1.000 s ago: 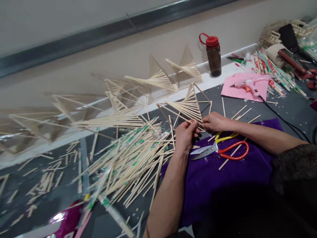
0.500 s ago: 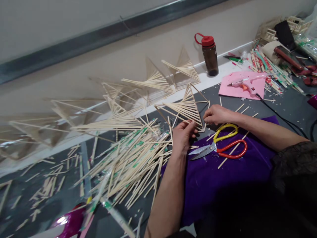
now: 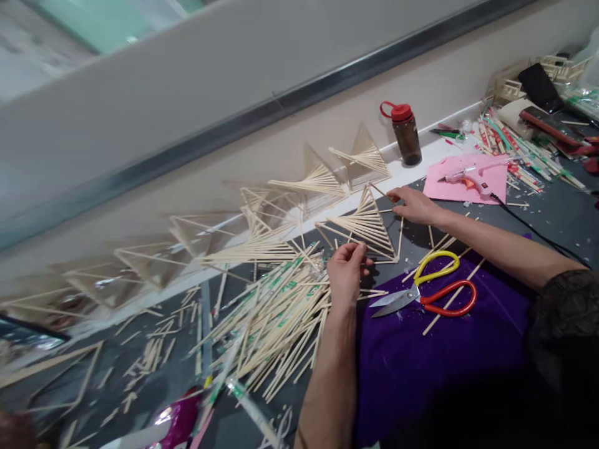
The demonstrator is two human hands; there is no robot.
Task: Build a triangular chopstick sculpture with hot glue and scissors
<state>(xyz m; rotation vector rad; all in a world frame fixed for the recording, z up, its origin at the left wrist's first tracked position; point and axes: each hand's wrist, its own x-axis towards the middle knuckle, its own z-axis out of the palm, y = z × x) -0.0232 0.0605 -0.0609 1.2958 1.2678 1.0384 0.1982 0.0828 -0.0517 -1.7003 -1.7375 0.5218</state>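
A twisted frame of thin wooden sticks stands on the dark table in front of me. My left hand has its thumb and fingers closed at the near left edge of this frame. At the frame's far right corner, the fingers of my right hand pinch a stick; the exact contact is partly hidden. Scissors with one yellow and one red handle lie slightly open on a purple cloth, nearer to me than both hands. Several loose sticks lie beside and under the scissors.
Left of my left arm is a large heap of wooden sticks and green-printed wrappers. Similar stick frames line the wall. A pink glue gun rests on a pink sheet, its cord trailing right. A red-capped bottle stands behind.
My right hand has moved from the frame's near right corner up to its far right corner. My left hand stays at the near edge. The camera view has shifted left and upward.
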